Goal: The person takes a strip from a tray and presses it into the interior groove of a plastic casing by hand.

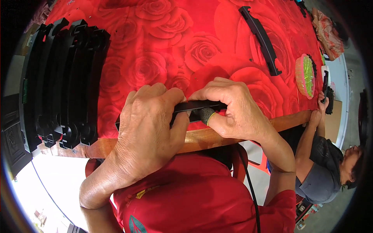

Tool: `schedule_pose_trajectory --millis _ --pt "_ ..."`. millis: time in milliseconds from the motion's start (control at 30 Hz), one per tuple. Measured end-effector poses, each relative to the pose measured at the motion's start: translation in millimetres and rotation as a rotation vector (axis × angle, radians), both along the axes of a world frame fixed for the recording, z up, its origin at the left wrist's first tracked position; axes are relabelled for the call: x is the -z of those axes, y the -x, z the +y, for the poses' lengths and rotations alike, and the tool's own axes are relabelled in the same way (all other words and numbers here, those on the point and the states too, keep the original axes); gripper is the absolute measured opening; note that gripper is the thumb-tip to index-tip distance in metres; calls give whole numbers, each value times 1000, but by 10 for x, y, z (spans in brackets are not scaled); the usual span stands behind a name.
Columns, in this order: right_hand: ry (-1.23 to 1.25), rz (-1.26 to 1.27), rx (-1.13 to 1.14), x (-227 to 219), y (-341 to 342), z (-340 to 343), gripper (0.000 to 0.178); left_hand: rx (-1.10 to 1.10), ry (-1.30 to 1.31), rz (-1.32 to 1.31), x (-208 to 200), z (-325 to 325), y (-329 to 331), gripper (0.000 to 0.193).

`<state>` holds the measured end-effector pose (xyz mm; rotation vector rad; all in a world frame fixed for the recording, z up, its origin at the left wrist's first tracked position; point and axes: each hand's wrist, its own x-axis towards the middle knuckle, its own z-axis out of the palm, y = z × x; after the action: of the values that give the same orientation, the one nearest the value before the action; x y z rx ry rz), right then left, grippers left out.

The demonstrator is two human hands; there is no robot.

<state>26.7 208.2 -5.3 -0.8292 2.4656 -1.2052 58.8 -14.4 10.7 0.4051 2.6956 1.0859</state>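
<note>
Both my hands hold a long black plastic strip just above the table's near edge. My left hand is closed round its left part, fingertips and thumb pinching it near the middle. My right hand grips the right end between curled fingers and thumb. A dark finger cot with a yellow rim covers the right thumb's tip and presses against the strip's underside. The strip's left portion is mostly hidden behind my left hand.
Several similar black strips stand in a row at the left edge of the red rose-patterned tablecloth. Another black strip lies at the far right. Near it sits a pink basket with light-green pieces. A co-worker handles a black part at right.
</note>
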Motion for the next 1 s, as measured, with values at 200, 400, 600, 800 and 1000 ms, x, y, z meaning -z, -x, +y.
schedule_pose_trajectory --millis 200,400,600,800,1000 --pt "36 -3 16 32 -32 18 32 -8 -22 -3 14 5 -19 14" --pt "23 72 23 -1 -87 -16 34 -1 -16 49 -1 -10 -45 17" --pt "67 96 89 90 -94 -58 31 -5 -11 32 -3 -7 -11 16" --pt "42 78 84 51 -72 -62 32 -7 -24 30 -2 -19 -9 15" --pt "24 6 77 20 -57 -62 33 -12 -47 39 35 -24 -8 15"
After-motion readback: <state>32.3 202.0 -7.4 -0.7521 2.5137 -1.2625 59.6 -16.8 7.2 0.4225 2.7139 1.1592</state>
